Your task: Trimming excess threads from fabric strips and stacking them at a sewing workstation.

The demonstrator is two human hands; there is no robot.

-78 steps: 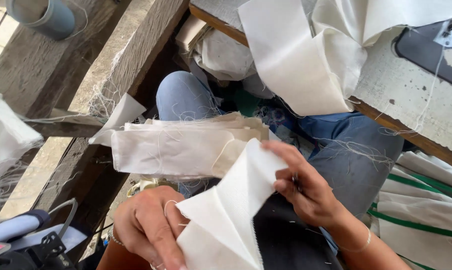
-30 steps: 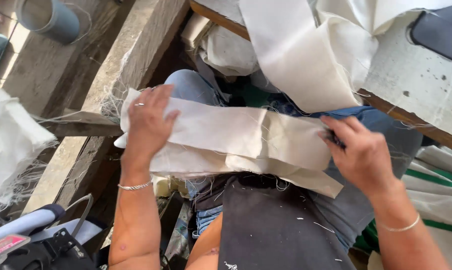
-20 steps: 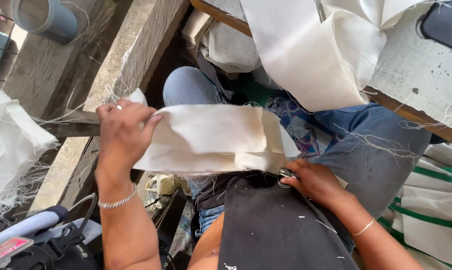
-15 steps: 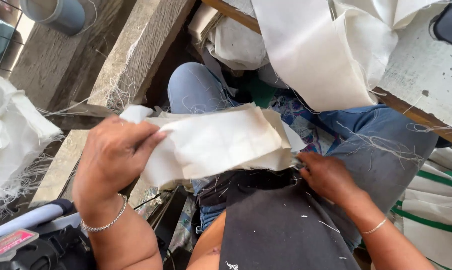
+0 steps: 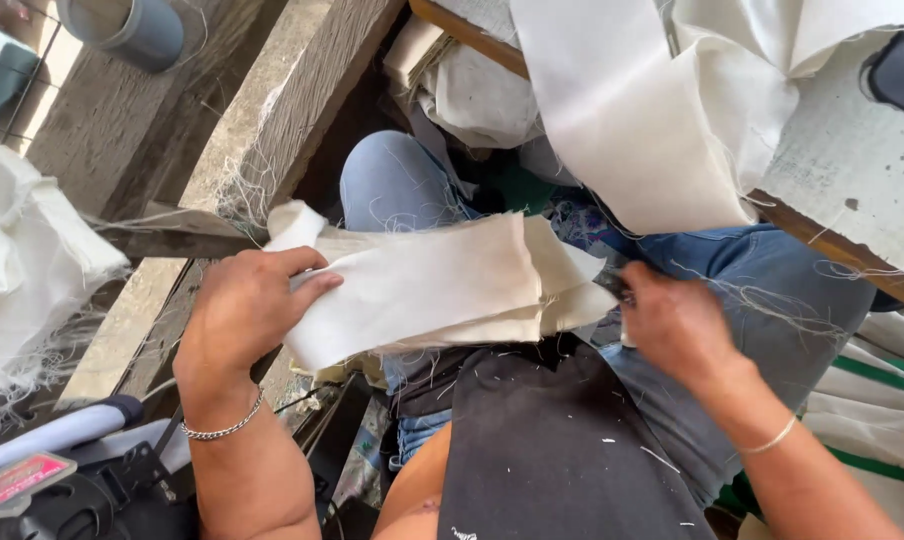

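Observation:
My left hand (image 5: 247, 310) grips the left end of a folded stack of cream cloth pieces (image 5: 442, 290) held over my lap. The stack lies roughly level, its right end loose and fanned. My right hand (image 5: 672, 325) rests just to the right of the stack on my blue-jeaned thigh (image 5: 772, 300), fingers curled around something small and dark that I cannot make out. A dark apron (image 5: 552, 450) covers my lap below the cloth.
A wide white cloth strip (image 5: 622, 110) hangs from the worktable (image 5: 852, 170) at upper right. A heap of frayed white cloth (image 5: 22, 270) sits at left. Wooden beams (image 5: 272, 120) run behind, with a grey pipe (image 5: 132, 30). More white cloth with green stripes (image 5: 882, 400) lies at right.
The cloth went from spread between both hands to gathered in my left hand. My right hand let go of its end and dropped to my thigh.

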